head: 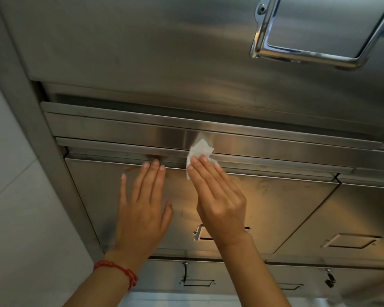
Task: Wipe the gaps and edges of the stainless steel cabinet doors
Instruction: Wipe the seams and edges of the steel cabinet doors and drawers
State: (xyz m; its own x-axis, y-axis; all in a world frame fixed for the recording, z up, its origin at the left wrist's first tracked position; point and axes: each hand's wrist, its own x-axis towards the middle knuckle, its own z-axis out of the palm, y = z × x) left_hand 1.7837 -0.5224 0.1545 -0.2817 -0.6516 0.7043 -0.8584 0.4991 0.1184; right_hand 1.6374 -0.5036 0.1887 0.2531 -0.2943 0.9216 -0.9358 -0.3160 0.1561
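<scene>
The right hand (220,196) presses a crumpled white tissue (200,151) with straight fingers into the brushed stainless steel cabinet door (275,202)'s top-edge gap; the left hand (142,209), flat and empty, steadies that door.

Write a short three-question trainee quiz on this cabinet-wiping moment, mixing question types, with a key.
1. True or false: the left hand holds the white wipe.
2. Multiple choice: the right hand presses the wipe against
A. the large handle at the top
B. the horizontal edge above the cabinet door
C. the white wall
3. Fill in: the left wrist wears a red ____.

Key: 1 false; 2 B; 3 bracelet.
</scene>
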